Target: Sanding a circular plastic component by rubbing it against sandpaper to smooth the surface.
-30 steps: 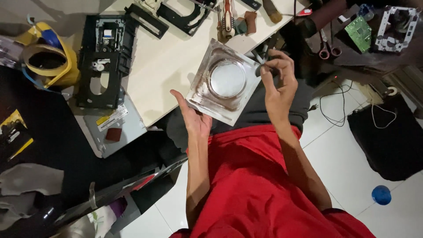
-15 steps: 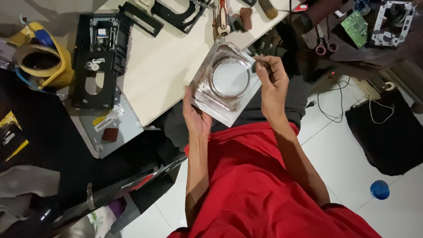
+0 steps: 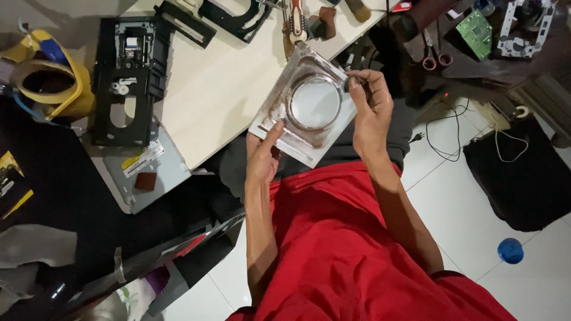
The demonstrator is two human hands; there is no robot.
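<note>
Head view: a square metal plate [image 3: 306,107] with a rusty ring is being held over the lap beside the table edge [image 3: 208,113], gripped from below by the left hand [image 3: 263,160] and pinched at its rim by the right hand [image 3: 370,107]; cleaning seems unfinished, since rust is showing.

A grey metal drive casing [image 3: 156,172] lies at the near edge of the pale table, left of the hands. It carries a slanted rectangular label [image 3: 143,159], white with a yellow end. At far left, on a dark surface, lies a black package with yellow markings [image 3: 11,184]. No screens or signs show.
</note>
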